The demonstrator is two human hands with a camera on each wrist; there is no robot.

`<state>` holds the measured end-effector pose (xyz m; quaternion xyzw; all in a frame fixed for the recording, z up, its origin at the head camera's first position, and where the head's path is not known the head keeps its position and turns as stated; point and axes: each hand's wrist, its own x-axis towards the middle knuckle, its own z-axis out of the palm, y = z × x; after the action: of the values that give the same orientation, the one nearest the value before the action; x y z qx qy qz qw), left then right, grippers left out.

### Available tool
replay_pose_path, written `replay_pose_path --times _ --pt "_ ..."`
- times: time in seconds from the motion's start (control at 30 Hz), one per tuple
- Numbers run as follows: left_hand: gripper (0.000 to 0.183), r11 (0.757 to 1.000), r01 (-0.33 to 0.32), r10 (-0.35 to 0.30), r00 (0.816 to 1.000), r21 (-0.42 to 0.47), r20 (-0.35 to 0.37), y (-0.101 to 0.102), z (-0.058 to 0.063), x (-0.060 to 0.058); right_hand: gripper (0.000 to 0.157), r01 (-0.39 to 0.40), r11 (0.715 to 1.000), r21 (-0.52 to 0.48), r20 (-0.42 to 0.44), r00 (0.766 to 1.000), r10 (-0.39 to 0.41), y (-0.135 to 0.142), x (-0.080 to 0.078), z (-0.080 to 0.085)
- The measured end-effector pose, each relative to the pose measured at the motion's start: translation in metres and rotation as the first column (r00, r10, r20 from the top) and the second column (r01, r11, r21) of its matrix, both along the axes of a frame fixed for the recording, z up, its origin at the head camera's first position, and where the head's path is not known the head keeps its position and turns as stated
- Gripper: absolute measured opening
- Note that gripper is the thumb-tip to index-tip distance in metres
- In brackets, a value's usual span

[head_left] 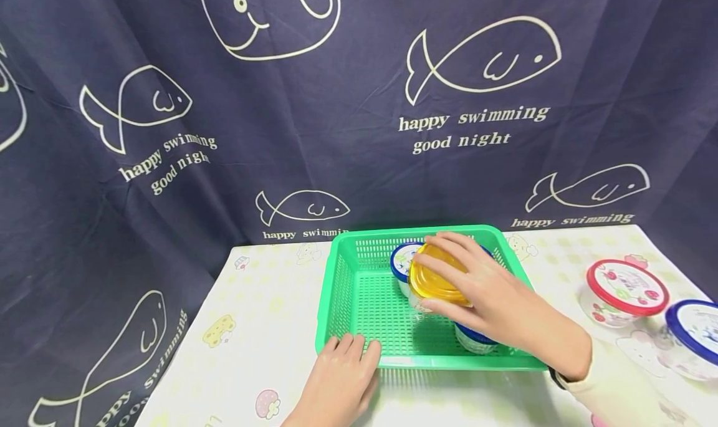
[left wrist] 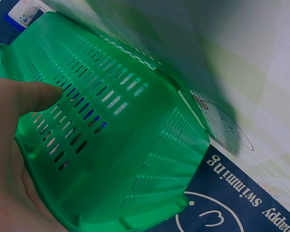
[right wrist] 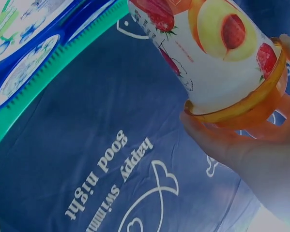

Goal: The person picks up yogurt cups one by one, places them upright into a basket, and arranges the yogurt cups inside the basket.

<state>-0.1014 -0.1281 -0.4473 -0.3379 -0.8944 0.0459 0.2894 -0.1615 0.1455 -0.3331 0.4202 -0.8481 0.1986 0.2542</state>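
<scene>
My left hand point(head_left: 343, 377) grips the near left rim of a green plastic basket point(head_left: 323, 290), fingers over the edge. In the left wrist view its thumb point(left wrist: 40, 95) presses the slotted outer wall. My right hand point(head_left: 496, 299) holds a fruit-printed container point(right wrist: 217, 63) by its orange-yellow lid point(head_left: 440, 276), fingers spread round the lid's rim. The container is over the right part of the basket. Around it in the basket are several blue-lidded tubs, among them one at the back point(head_left: 402, 262) and one near the front wall point(head_left: 475, 340), partly hidden by my right hand.
To the right of the basket, a red-lidded tub point(head_left: 628, 288) and a blue-lidded tub point(head_left: 698, 330) stand on the patterned tablecloth point(head_left: 247, 327). A dark blue curtain point(head_left: 370, 134) with fish drawings hangs right behind the table's far edge.
</scene>
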Motion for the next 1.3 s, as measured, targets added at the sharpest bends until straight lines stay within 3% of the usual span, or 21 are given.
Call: replay_pose_path --times 0.57,0.8,1.0,1.3 --pt "0.032 0.999 -0.014 0.015 1.000 -0.029 0.019 0.001 0.001 0.001 0.051 -0.107 0.961 0.253 0.002 0.994 0.111 -0.021 0.004 -0.013" --pt "0.033 0.999 -0.017 0.018 0.999 -0.035 0.037 0.002 0.001 0.001 0.049 -0.095 0.934 0.345 0.003 0.995 0.100 -0.023 0.002 -0.016" --pt "0.035 0.999 -0.027 0.028 0.999 -0.036 0.044 0.001 0.000 0.002 0.048 -0.132 0.902 0.411 0.023 0.991 0.135 -0.028 -0.005 -0.014" --pt "0.034 0.999 -0.018 0.018 0.999 -0.033 0.027 0.000 -0.002 0.000 0.052 -0.105 0.858 0.504 0.065 0.994 0.083 -0.034 -0.007 -0.025"
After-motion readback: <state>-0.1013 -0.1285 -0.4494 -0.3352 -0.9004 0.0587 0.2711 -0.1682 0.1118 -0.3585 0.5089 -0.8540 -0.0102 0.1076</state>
